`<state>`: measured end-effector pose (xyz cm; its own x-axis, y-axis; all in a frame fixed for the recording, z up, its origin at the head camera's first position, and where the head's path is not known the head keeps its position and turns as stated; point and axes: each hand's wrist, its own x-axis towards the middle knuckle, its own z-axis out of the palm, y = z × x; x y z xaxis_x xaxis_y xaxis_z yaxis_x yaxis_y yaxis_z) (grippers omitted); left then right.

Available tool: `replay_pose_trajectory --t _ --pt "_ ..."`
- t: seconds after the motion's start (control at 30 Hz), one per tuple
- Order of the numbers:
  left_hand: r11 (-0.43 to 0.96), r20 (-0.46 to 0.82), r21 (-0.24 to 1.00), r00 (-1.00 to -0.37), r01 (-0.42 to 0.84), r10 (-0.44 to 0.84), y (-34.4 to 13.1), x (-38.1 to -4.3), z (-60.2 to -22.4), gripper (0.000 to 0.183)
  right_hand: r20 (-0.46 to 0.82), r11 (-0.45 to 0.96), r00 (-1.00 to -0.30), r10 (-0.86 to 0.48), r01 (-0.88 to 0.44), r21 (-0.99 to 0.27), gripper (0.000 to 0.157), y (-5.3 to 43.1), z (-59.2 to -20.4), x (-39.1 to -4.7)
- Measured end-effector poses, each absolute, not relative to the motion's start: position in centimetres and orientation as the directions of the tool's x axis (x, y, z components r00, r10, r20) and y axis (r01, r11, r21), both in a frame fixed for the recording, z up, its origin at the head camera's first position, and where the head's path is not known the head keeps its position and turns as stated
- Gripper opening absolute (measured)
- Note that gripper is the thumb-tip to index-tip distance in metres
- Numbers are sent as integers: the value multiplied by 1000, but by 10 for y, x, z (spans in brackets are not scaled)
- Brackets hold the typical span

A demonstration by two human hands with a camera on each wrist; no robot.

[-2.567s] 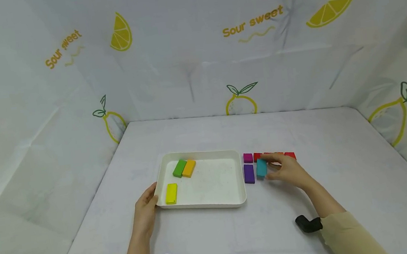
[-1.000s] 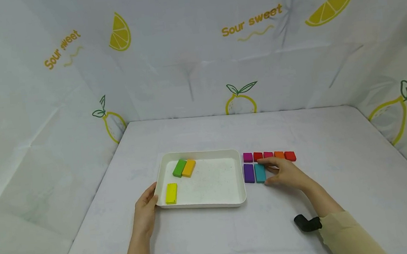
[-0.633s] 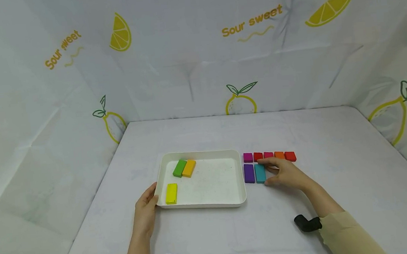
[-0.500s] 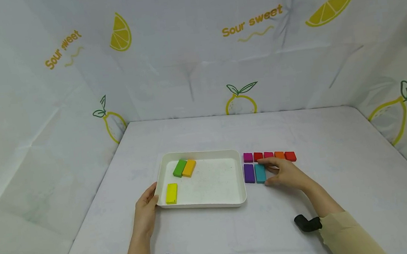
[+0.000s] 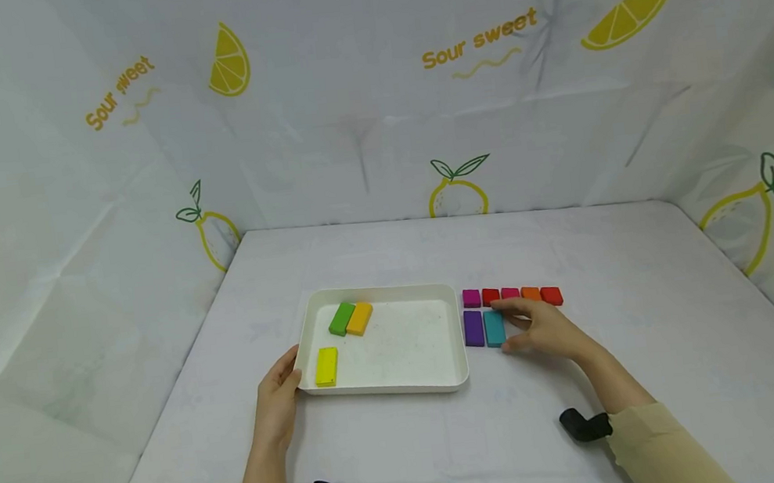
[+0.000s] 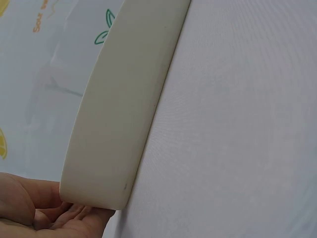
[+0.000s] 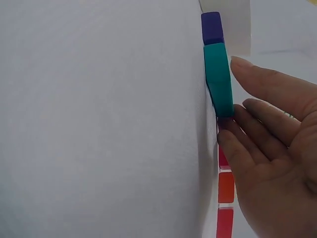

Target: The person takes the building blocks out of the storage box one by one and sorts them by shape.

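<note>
My left hand (image 5: 277,406) grips the left end of a shallow white tray (image 5: 402,388), its thumb at the rim. In the left wrist view the fingers bend against the tray's outer wall (image 6: 116,114). To the right of the tray, a teal block (image 5: 494,328) lies flat on the table beside a purple block (image 5: 473,328). My right hand (image 5: 545,327) is spread at the teal block's right side, forefinger by its far end and thumb by its near end. The right wrist view shows a small gap between the thumb (image 7: 267,87) and the teal block (image 7: 218,79).
Inside the tray, a green block (image 5: 342,319) leans against an orange-yellow block (image 5: 360,319), with a yellow block (image 5: 326,367) nearer the front left. Behind the teal block runs a row of magenta (image 5: 472,298), red (image 5: 490,297), pink (image 5: 510,293) and orange (image 5: 531,293) blocks, ending in another red block (image 5: 552,296).
The teal block, tilted in my right fingers in the oldest frame, now lies flat alongside the purple block. Over the last second both hands stay almost still.
</note>
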<state>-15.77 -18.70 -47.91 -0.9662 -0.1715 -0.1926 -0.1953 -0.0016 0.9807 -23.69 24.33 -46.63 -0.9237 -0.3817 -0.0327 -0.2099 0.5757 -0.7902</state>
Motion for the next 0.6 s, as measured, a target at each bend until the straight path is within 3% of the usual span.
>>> replay_pose_trajectory --t 0.3,0.6 --pt "-12 -181 983 -969 -182 -168 -186 -161 -478 49 42 543 -922 -384 -262 -798 67 236 -445 -231" --pt "9 -205 978 -964 -210 -168 -187 -158 -480 49 72 493 -910 -408 -286 -822 63 199 -423 -220"
